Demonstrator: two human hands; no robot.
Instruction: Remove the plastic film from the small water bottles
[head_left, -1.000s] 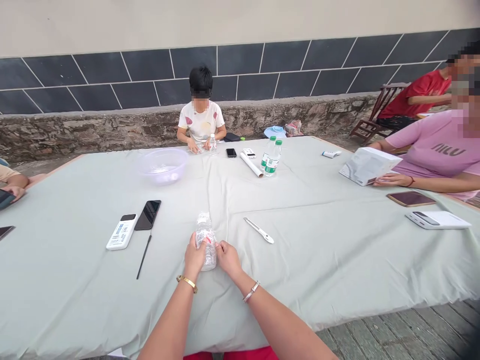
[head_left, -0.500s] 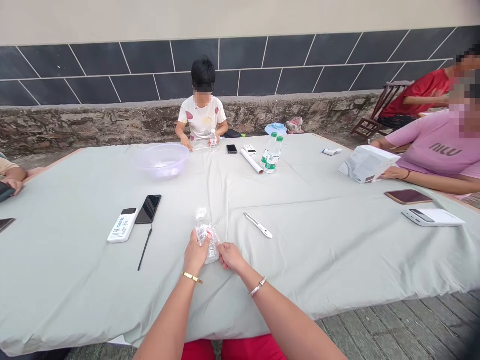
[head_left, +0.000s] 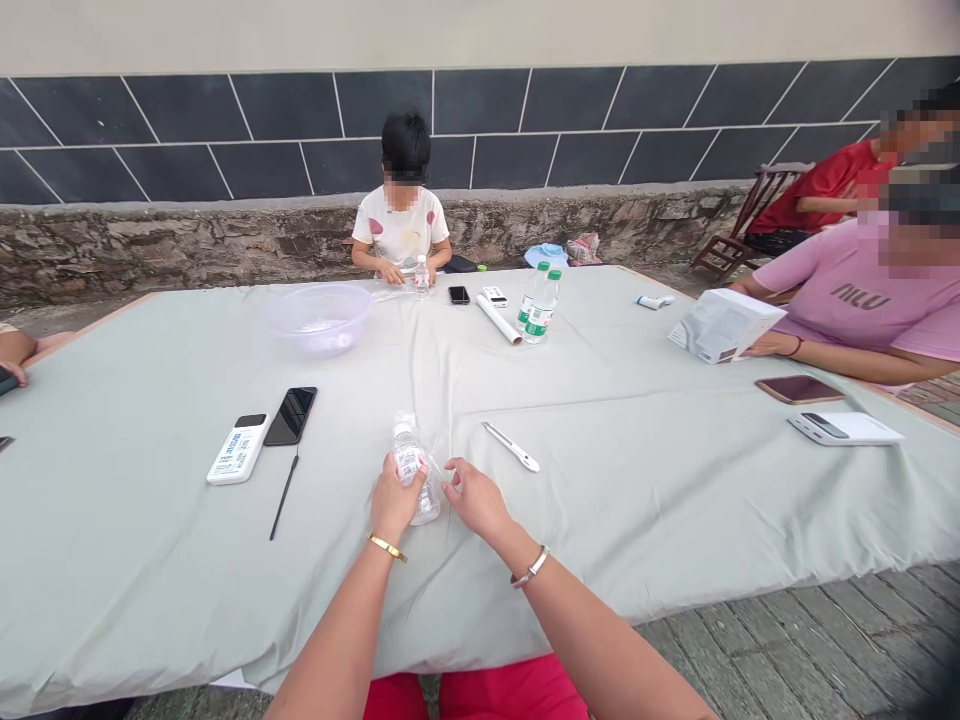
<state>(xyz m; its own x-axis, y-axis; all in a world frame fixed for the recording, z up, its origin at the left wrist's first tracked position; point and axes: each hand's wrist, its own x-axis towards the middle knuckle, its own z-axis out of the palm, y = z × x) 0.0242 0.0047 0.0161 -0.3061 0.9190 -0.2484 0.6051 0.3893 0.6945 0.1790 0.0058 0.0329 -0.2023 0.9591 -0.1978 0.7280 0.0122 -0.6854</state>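
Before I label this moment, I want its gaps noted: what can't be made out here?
All in the head view:
Bottle: part of its label is behind the left hand; the print is too small.
Right hand: whether its fingertips pinch anything is too small to tell.
Purple basin: its contents blur behind the near wall.
Dark object: cut off by the picture's left edge.
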